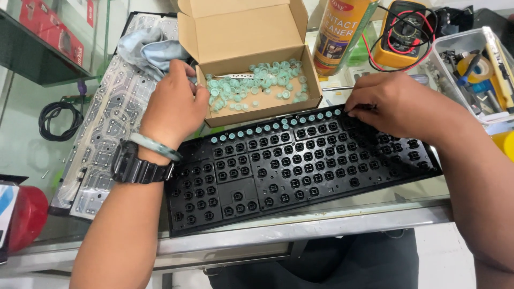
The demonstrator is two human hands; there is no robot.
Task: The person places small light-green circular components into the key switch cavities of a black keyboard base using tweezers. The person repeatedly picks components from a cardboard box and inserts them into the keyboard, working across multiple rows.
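A black keyboard frame [300,166] without keycaps lies on the glass counter, with a row of small teal rubber domes [267,129] seated along its far edge. Behind it stands an open cardboard box [251,53] holding several loose teal domes [257,85]. My left hand [174,104], with a black watch and a pale bangle on the wrist, rests against the box's left front corner, fingers curled at the box rim. My right hand [393,101] presses its fingertips on the frame's far right edge, by the end of the dome row. Whether either hand pinches a dome is hidden.
A clear keyboard membrane sheet [107,128] and a blue cloth [152,48] lie at left. A spray can [340,32], a yellow multimeter [404,32] with leads and a clear tool tray [476,64] stand behind. A red object [27,214] sits at the near left.
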